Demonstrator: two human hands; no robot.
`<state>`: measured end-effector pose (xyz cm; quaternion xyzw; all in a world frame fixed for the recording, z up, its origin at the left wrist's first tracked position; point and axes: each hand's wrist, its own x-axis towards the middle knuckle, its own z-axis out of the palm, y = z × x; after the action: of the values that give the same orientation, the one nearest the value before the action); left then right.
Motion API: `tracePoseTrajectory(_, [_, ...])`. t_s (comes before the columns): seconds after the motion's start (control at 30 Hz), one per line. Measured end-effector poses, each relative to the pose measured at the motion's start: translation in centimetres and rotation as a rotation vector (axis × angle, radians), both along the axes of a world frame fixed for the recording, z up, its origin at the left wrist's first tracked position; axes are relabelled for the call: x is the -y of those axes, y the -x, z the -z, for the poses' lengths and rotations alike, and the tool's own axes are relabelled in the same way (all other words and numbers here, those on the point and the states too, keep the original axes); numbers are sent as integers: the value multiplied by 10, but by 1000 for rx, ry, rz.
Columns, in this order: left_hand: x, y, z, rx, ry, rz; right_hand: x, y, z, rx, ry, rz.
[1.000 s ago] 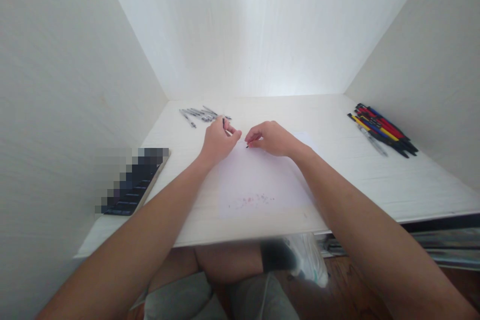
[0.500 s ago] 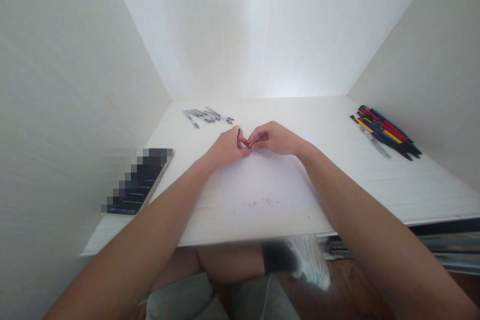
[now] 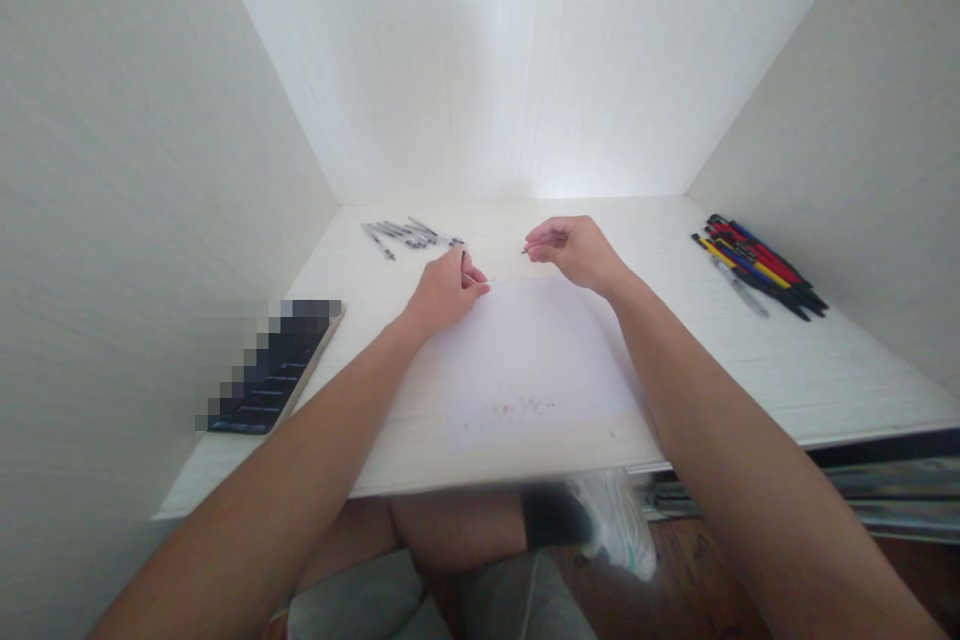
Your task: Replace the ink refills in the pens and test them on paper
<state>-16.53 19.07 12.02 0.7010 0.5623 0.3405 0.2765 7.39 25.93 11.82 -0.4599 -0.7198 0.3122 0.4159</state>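
My left hand [image 3: 442, 292] is closed above the far left edge of a white sheet of paper [image 3: 532, 350]. From its fingers a thin pale rod [image 3: 480, 280], like a pen refill, sticks out to the right. A dark bit shows at the top of the same hand; its kind is unclear. My right hand [image 3: 576, 250] hovers near the sheet's far edge, thumb and fingers pinched on a small dark-tipped piece [image 3: 524, 251], too small to name. Small grey and red marks [image 3: 517, 408] dot the near part of the paper.
Several slim clear pens with dark ends [image 3: 409, 235] lie at the back left. Red, yellow, blue and black pens [image 3: 761, 265] are heaped by the right wall, a clear pen [image 3: 739, 285] beside them. A dark, partly pixelated device [image 3: 281, 375] lies at the left.
My hands, together over the sheet's far edge before, are now apart. The right has moved up and right with a small piece; the left has shifted slightly left and up.
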Motion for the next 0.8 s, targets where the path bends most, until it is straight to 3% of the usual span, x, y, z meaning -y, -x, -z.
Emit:
tracePoseTrajectory(0.2, [0,2,0,-34,29,-60,0,1,1,19,8,-18])
tracePoseTrajectory(0.8, [-7,-1,5,-6,-56,-33,3,0,-1,72,-11,-89])
